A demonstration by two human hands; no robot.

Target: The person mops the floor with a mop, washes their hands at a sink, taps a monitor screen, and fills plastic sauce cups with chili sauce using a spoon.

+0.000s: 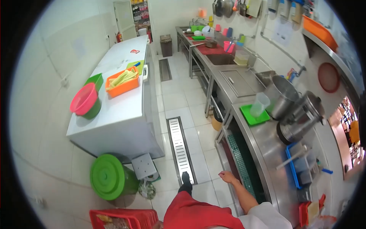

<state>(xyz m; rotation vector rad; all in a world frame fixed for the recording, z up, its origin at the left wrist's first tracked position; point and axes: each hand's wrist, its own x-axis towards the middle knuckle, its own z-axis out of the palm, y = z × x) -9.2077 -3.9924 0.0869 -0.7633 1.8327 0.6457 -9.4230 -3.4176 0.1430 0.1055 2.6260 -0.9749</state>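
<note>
My right hand (227, 177) hangs at the end of a bare forearm, beside the front of the steel counter (263, 160). Its fingers are curled in and nothing shows in them. It touches neither the counter nor the shelf below. A sliver of what looks like my left hand (157, 224) shows at the bottom edge, beside the red crate (124, 215); its fingers are hidden. A red apron (202, 212) covers my front, and one dark shoe (185, 178) stands on the slotted floor drain (178, 147).
A white chest freezer (126, 110) at left bears an orange basket (122, 91) of pale yellow strips and a pink basin (84, 99). A green lidded bin (110, 177) stands before it. On the right counter are a green tray (251, 119), steel pot (281, 95) and steel urn (303, 118).
</note>
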